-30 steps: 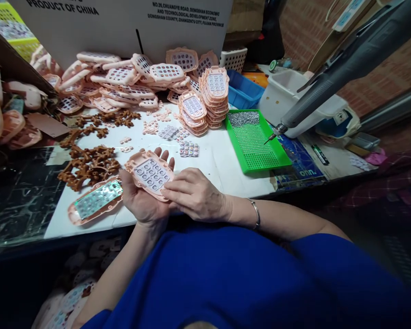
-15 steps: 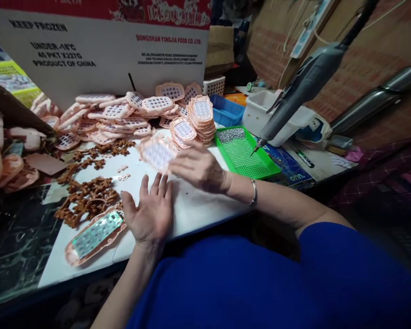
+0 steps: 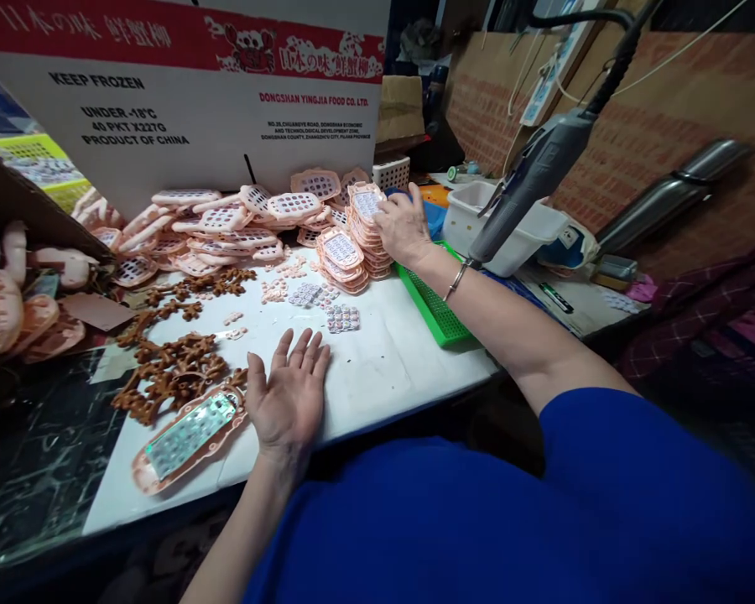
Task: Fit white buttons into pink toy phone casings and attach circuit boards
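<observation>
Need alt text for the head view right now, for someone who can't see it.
The right hand rests on the taller stack of pink keypad shells beside a green tray, while the left hand lies open, palm up, on the white table.

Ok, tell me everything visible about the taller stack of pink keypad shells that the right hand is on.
The taller stack is a pile of flat, pale pink, seemingly plastic shells, each with a pale keypad panel of small buttons facing up. It stands on the white table sheet, slightly uneven, beside a shorter stack and next to the green tray. The right hand rests on its top piece from the right. The left hand lies open, palm up, apart from it.
</observation>
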Demonstrator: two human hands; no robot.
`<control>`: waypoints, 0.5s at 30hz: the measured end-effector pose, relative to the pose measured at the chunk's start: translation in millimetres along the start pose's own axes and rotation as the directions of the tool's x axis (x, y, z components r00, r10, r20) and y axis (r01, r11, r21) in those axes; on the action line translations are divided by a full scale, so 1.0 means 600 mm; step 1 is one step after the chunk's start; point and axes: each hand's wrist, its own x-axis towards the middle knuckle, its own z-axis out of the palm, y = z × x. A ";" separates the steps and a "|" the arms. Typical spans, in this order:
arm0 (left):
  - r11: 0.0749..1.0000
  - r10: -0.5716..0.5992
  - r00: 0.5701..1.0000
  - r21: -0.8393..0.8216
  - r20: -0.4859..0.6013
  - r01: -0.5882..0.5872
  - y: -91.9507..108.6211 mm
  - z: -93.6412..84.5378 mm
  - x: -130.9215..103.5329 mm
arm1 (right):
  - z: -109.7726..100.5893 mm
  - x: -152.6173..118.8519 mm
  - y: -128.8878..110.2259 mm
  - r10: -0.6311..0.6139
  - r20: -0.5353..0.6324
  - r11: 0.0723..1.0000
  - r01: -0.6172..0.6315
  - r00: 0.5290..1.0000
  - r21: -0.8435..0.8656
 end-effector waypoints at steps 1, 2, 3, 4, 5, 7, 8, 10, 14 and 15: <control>1.000 -0.001 1.000 -0.005 -0.003 0.001 0.000 0.000 0.000 | -0.009 -0.006 -0.012 -0.015 -0.027 1.000 0.015 1.000 0.002; 1.000 0.000 1.000 -0.009 -0.007 0.000 0.000 0.001 0.001 | -0.018 -0.013 -0.028 -0.043 -0.024 0.999 0.043 0.999 0.007; 1.000 0.001 1.000 -0.009 -0.014 -0.001 0.000 0.002 0.001 | -0.027 -0.019 -0.048 -0.083 0.012 0.996 0.083 0.996 0.016; 1.000 0.001 1.000 -0.005 -0.023 -0.001 -0.001 0.003 0.001 | -0.035 -0.024 -0.069 -0.134 0.088 0.991 0.132 0.987 0.032; 1.000 -0.001 0.999 0.003 -0.034 0.001 -0.001 0.003 0.002 | -0.039 -0.028 -0.093 -0.190 0.191 0.982 0.182 0.963 0.055; 0.999 -0.009 0.999 0.036 -0.053 0.011 -0.004 0.002 0.002 | -0.039 -0.033 -0.137 -0.276 0.342 0.961 0.254 0.898 0.109; 0.998 -0.013 0.998 0.059 -0.053 0.016 -0.006 0.001 0.002 | -0.034 -0.033 -0.156 -0.306 0.400 0.952 0.276 0.864 0.133; 0.994 -0.014 0.999 0.109 -0.032 0.017 -0.010 -0.002 0.000 | -0.018 -0.028 -0.185 -0.343 0.484 0.939 0.301 0.805 0.165; 0.973 0.004 0.998 0.231 0.067 -0.019 -0.002 -0.015 -0.018 | 0.017 -0.007 -0.210 -0.371 0.545 0.928 0.319 0.752 0.192; 0.957 0.022 0.994 0.287 0.106 -0.052 0.006 -0.021 -0.026 | 0.025 -0.002 -0.212 -0.374 0.544 0.927 0.319 0.751 0.196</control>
